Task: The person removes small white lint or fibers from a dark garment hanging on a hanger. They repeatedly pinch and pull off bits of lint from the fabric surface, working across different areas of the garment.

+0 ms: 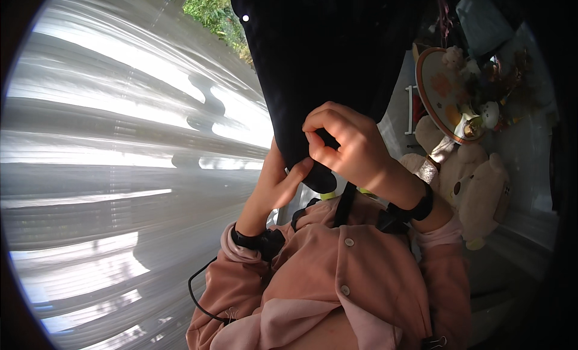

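Observation:
A large piece of black cloth (pixel 329 56), probably a garment, hangs from above and narrows towards my hands. My left hand (pixel 282 183) grips its lower left edge, thumb in front and fingers behind the fabric. A rounded black end (pixel 323 180) of the cloth sticks out below that thumb. Over the front of the cloth, my right hand (pixel 350 142) has thumb and index finger brought together, pinching at the fabric. Anything small between those fingertips is too tiny to make out. Both wrists carry black straps.
A sunlit pale curtain (pixel 135 178) fills the left side, with green plants (pixel 216 24) beyond it. To the right are a round orange-rimmed board or tray (pixel 435 97) with small figures, and pale plush toys (pixel 474 192). A black cable (pixel 192 286) loops beside my left sleeve.

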The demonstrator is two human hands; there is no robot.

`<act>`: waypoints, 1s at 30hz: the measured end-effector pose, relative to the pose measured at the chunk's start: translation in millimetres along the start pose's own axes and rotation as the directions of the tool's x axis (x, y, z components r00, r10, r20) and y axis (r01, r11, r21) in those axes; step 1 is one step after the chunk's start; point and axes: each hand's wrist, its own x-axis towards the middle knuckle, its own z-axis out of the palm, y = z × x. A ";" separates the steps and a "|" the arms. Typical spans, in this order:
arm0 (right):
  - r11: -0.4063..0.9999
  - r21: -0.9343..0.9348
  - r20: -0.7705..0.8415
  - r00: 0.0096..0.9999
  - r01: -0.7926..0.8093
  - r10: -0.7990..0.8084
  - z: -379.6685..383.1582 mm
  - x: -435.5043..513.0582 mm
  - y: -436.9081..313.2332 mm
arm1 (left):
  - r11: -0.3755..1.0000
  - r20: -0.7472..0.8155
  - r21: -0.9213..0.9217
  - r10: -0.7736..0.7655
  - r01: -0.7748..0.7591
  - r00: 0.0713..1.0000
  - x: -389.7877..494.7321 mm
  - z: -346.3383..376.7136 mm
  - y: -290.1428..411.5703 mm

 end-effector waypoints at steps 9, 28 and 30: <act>1.000 -0.018 0.003 1.000 -0.005 0.005 7.1 0.5 1.3 | 0.998 0.156 -0.011 -0.057 0.059 0.986 -0.3 -2.9 -1.8; 0.799 -0.555 0.203 0.893 -0.232 0.401 -79.6 -109.1 71.7 | 0.979 -0.054 0.033 -0.198 0.200 0.979 1.2 -13.6 -19.5; 0.749 -0.639 0.238 0.881 -0.174 0.409 -83.2 -122.0 78.2 | 0.974 -0.059 0.028 -0.223 0.225 0.973 1.6 -15.1 -18.8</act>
